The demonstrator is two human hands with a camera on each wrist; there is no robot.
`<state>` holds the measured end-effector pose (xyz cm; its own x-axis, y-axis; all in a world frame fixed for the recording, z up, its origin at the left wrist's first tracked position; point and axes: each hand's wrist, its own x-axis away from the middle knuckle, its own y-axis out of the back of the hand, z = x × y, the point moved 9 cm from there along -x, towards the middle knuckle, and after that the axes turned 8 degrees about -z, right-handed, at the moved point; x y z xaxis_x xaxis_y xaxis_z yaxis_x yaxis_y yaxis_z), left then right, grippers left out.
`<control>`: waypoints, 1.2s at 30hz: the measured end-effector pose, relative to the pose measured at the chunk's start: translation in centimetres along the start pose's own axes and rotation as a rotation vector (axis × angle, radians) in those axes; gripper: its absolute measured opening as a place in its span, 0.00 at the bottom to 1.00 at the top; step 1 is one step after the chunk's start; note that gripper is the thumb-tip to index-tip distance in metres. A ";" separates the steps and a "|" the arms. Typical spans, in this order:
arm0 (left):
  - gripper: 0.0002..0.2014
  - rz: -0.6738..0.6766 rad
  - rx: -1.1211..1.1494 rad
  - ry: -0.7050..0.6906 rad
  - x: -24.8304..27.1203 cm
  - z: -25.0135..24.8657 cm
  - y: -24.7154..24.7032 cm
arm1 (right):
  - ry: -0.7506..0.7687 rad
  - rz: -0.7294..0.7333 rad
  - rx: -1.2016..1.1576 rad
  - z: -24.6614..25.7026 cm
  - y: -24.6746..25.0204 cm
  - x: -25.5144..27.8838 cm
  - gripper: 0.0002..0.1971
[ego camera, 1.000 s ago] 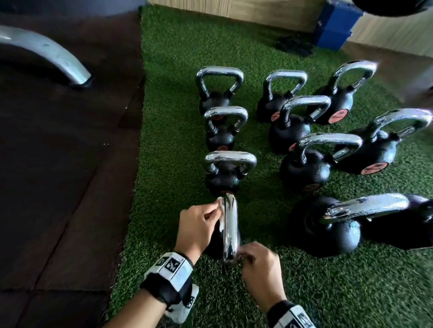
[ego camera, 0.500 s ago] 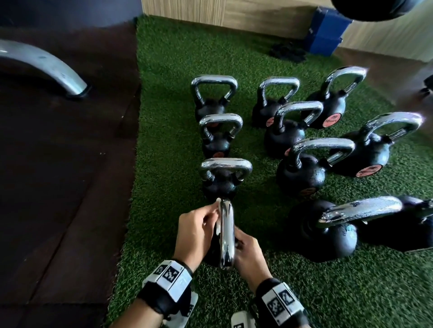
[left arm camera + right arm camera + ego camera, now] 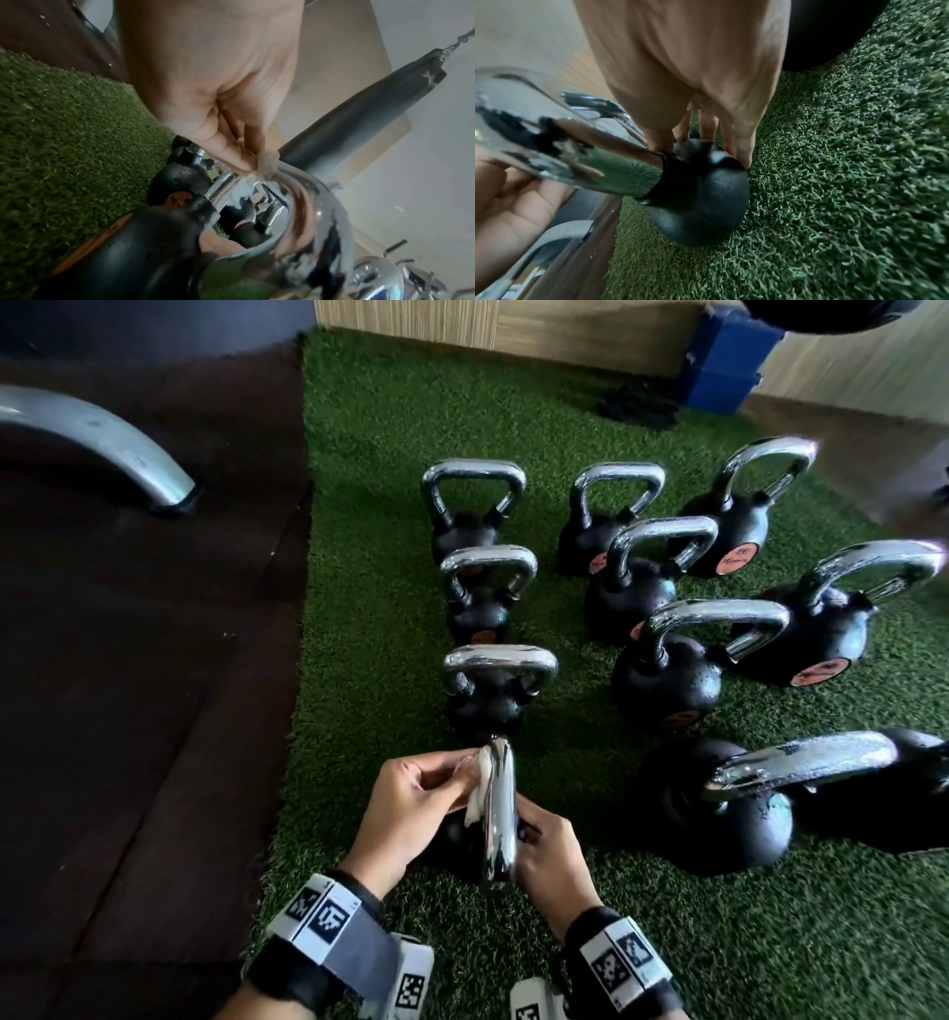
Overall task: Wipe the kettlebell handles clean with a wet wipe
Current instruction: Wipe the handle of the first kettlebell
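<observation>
The nearest kettlebell [image 3: 700, 205] stands on green turf with its chrome handle [image 3: 499, 814] edge-on to me. My left hand [image 3: 411, 806] pinches a crumpled white wet wipe [image 3: 478, 788] against the handle's left side near the top; the left wrist view shows the wet wipe [image 3: 267, 164] held between thumb and fingertips on the chrome handle [image 3: 303, 205]. My right hand [image 3: 547, 847] reaches down on the right side, and its fingers [image 3: 739, 150] rest on the black body beside the handle's base. Several more black kettlebells [image 3: 488, 618] with chrome handles stand beyond.
Larger kettlebells [image 3: 719, 814] crowd the right side of the turf. Dark rubber flooring [image 3: 128, 711] lies to the left with a curved metal leg [image 3: 102, 444] on it. A blue box [image 3: 724, 361] sits by the wooden wall at the back.
My right hand has moved from the near end of the handle down along the bell's right side. The left hand stays with the wipe at the handle's upper left.
</observation>
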<state>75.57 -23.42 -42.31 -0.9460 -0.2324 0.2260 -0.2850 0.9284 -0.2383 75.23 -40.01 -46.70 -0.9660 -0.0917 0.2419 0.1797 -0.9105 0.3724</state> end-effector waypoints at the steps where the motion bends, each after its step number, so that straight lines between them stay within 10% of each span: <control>1: 0.13 -0.004 0.010 0.024 0.1 0.1 0.0 | 0.000 -0.002 -0.001 0.0 0.0 0.0 0.19; 14: 0.12 0.364 -0.486 -0.041 5.8 1.8 0.9 | -0.063 -0.012 -0.011 -1.2 0.5 -0.3 0.21; 30: 0.10 0.212 -0.625 -0.145 5.7 2.5 1.5 | -0.076 0.058 0.095 -0.2 0.6 0.2 0.23; 36: 0.14 0.056 -0.188 -0.001 2.8 -0.3 4.1 | 0.141 -0.291 0.179 7.0 7.0 1.6 0.22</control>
<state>71.83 -20.15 -42.36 -0.9599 -0.1788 0.2160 -0.1978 0.9778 -0.0697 76.27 -43.66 -37.41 -0.9953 0.0947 -0.0179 -0.0884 -0.8229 0.5613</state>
